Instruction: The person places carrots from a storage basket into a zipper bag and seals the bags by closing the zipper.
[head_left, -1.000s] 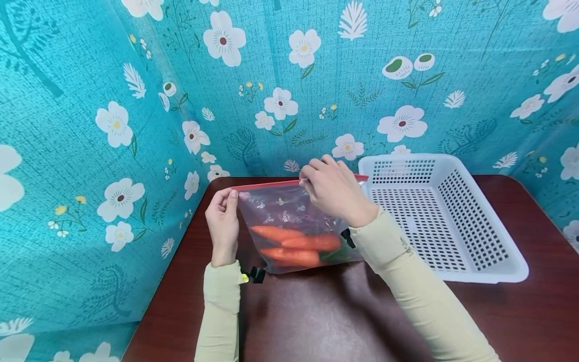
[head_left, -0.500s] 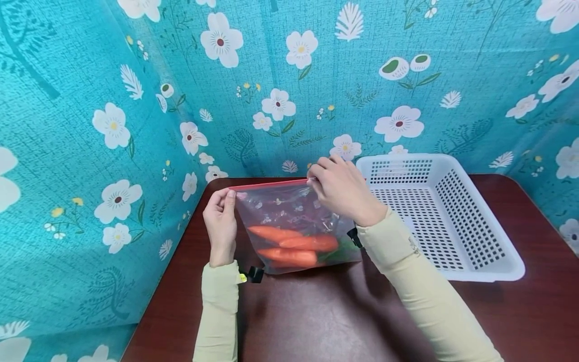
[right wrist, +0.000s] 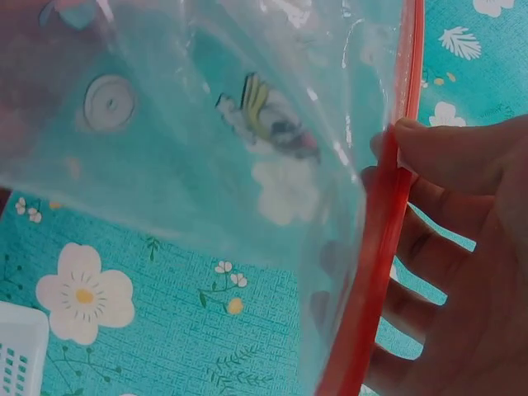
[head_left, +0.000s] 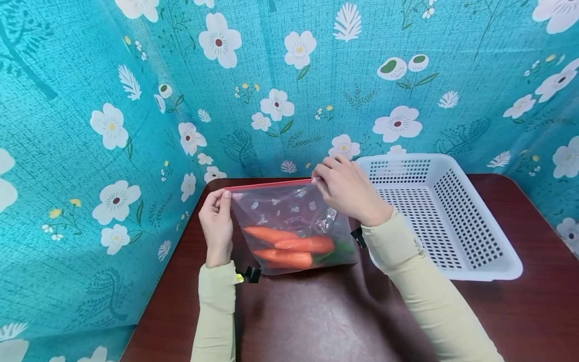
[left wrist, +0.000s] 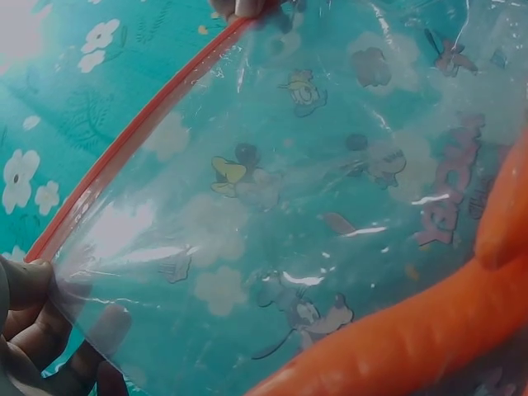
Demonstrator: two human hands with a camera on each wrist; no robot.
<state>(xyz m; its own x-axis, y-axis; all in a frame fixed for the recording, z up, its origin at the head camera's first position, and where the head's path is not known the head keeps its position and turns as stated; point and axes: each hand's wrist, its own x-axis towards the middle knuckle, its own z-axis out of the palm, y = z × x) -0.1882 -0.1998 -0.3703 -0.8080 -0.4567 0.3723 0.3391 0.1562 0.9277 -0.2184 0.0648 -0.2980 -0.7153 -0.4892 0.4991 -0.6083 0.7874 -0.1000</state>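
Note:
A clear zip bag (head_left: 289,206) with cartoon prints and a red top strip hangs upright above the table, held up by both hands. Several carrots (head_left: 305,244) lie in its lower part, beside something green (head_left: 336,251) at the lower right. My left hand (head_left: 217,223) pinches the bag's top left corner between thumb and fingers. Further right along the red strip (right wrist: 400,186), my right hand (head_left: 346,188) pinches it, the thumb on a small whitish piece that looks like a slider. The right hand hides the strip's right end in the head view.
A white perforated plastic basket (head_left: 495,226) stands on the dark red table (head_left: 307,317) at the right, close to my right forearm. Behind the table hangs a turquoise flowered cloth (head_left: 280,60), which also covers the left side.
My right hand has slid to the right along the red strip. The left hand still pinches the same corner and sits slightly further left in the head view.

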